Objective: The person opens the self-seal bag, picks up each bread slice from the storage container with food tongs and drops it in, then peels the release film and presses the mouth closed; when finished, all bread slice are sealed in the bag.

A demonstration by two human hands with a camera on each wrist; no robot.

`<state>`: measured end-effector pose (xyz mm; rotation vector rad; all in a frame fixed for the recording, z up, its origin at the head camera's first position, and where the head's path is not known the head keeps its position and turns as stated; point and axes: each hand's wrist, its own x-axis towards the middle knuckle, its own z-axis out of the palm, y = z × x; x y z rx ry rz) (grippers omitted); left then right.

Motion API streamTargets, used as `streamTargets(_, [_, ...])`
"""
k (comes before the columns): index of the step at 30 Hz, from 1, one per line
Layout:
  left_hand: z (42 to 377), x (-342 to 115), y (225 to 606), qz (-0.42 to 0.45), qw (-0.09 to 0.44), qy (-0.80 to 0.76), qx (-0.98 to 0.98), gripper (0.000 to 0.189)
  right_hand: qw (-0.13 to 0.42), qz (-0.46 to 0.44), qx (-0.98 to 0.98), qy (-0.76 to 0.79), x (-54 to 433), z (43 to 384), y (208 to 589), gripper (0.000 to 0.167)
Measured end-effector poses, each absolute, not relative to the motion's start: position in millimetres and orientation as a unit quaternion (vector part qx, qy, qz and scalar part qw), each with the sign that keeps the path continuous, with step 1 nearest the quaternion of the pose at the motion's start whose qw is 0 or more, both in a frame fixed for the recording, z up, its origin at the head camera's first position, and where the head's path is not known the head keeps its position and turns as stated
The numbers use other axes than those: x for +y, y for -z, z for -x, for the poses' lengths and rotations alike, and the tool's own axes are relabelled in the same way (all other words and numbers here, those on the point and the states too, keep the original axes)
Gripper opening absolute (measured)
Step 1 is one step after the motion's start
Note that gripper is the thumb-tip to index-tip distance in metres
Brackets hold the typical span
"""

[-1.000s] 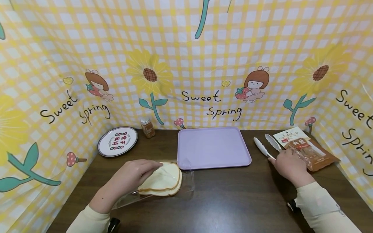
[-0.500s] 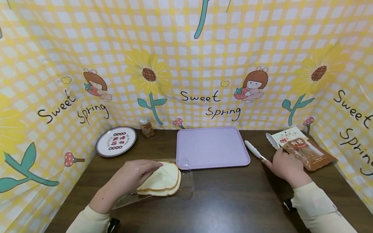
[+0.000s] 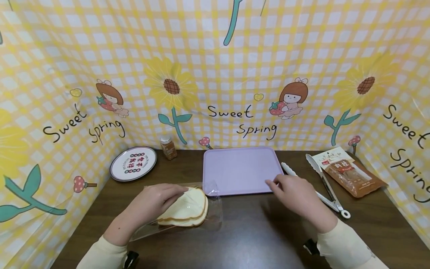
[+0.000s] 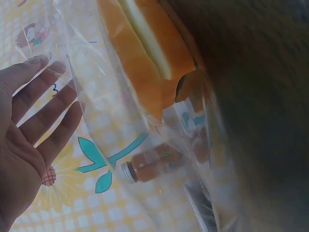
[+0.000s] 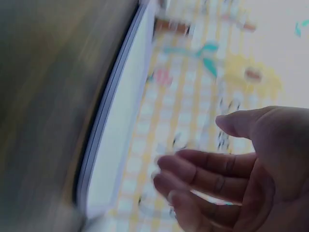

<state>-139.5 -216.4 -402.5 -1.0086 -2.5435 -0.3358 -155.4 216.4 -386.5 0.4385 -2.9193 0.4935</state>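
bread slices (image 3: 193, 203) in clear bag (image 3: 215, 215) by left hand (image 3: 158, 198); capped jar (image 3: 169, 148) brownish.

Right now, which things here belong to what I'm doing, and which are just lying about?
Probably in the job, being nearest your hands:
bread slices in the clear bag, by your left hand
purple tray and tongs, by your right hand

Seemingly just lying about:
round plate
small bottle
brown packet
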Motion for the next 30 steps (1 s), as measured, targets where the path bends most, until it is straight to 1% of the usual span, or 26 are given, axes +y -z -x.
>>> streamTargets(4, [140.3, -213.6, 402.0, 0.361, 0.190, 0.117, -0.906, 0.027, 0.084, -0.197, -0.958, -0.192, 198.4, 149.4, 385.5, 0.035])
streamTargets(7, [142.5, -209.3, 401.0, 0.357, 0.181, 0.111, -0.910, 0.025, 0.077, -0.205, -0.954, -0.202, 190.2, 152.4, 385.9, 0.030])
streamTargets(9, [144.7, -205.6, 400.8, 0.351, 0.166, 0.110, -0.915, 0.024, 0.069, -0.209, -0.953, -0.211, 185.2, 156.3, 386.0, 0.026])
streamTargets(12, [148.4, -199.5, 400.5, 0.337, 0.130, 0.106, -0.927, 0.026, 0.052, -0.214, -0.950, -0.222, 176.9, 162.8, 385.1, 0.022])
streamTargets(16, [155.2, -188.5, 399.0, 0.332, 0.089, 0.104, -0.933, 0.030, 0.020, -0.216, -0.947, -0.238, 164.9, 173.7, 384.3, 0.021])
streamTargets(22, [172.6, -172.3, 396.0, 0.344, 0.073, 0.131, -0.927, 0.028, -0.011, -0.238, -0.933, -0.269, 141.8, 192.2, 386.4, 0.018])
streamTargets(30, [209.3, -154.2, 396.1, 0.340, 0.010, 0.164, -0.926, 0.029, -0.031, -0.252, -0.925, -0.281, 113.5, 213.7, 395.9, 0.019])
